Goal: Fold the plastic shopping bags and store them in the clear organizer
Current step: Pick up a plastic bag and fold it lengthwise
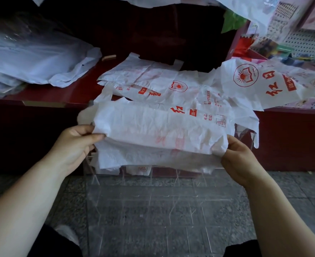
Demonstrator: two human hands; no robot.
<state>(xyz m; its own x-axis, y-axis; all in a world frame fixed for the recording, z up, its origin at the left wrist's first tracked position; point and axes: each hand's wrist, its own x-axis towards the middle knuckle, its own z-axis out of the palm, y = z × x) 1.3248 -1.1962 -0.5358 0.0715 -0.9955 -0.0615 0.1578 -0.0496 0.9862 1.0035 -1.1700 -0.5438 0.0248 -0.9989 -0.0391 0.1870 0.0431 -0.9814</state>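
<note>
left hand (pixel 74 144): is pinching the left end of the folded bag (pixel 153 130) - thumb lying on top of the plastic, the other fingers curling underneath it.
right hand (pixel 241 160): is gripping the right end of the same bag, thumb pressing along its edge, the fingers mostly hiding behind the plastic.
folded bag: white and crinkled with red print, folded into a long band; it is hanging stretched between the two hands, in the air over the far side of the organizer (pixel 153 199) and not lying in any compartment.
organizer: clear, with thin dividers forming rows of compartments; it is standing on the floor (pixel 301 182) just in front of the person, its far side near the front of the counter (pixel 50 93), and the grey stone is showing through it.
far row of the organizer: a bit of white plastic with a small red mark is showing there below the held bag - I cannot tell which compartment it is sitting in.
loose bags (pixel 153 80): more white bags with red print are lying spread on the counter beyond the hands, and one with a round red logo is draping over the counter to the right.
counter: dark red, running across behind the organizer.
clear plastic pile (pixel 32 58): is lying heaped on the counter's left part, well apart from the printed bags.
wooden block (pixel 109 57): is lying between that pile and the printed bags.
dark cloth (pixel 153 34): is filling the space behind the bags.
shoe (pixel 68 233): a pale shoe is showing beside the left forearm at the bottom.
</note>
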